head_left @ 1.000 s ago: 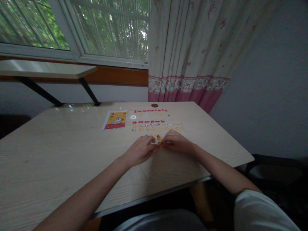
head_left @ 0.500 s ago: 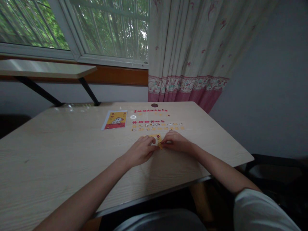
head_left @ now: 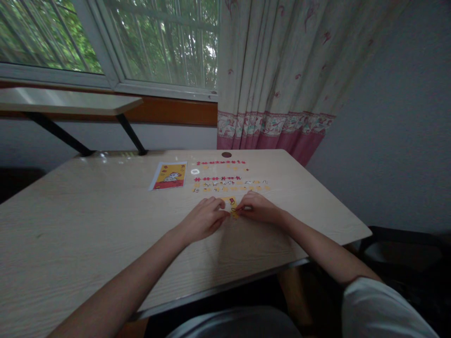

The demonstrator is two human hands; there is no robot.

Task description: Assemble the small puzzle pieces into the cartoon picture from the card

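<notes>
Between my hands lies a small joined patch of yellow jigsaw puzzle (head_left: 232,202) with red and dark marks, partly covered by fingers. My left hand (head_left: 206,218) rests at its left side, thumb and forefinger apart and curved, their tips by the patch's edge. At the right side, my right hand (head_left: 260,207) has thumb and forefinger pinched on a yellow puzzle piece at the patch's lower right; most of that piece is hidden. Loose yellow and white puzzle pieces (head_left: 225,189) lie in rows just beyond, with a row of red puzzle pieces (head_left: 215,179) behind them.
A printed picture sheet (head_left: 170,176) with a white animal on yellow and red lies left of the rows. Farther back are another red row (head_left: 221,163), a white ring-like item (head_left: 195,172) and a dark round disc (head_left: 226,154). A raised shelf (head_left: 70,101) stands back left.
My left hand has drawn slightly left, its thumb backing off the patch's lower edge, which shows more. My right hand stays almost in place.
</notes>
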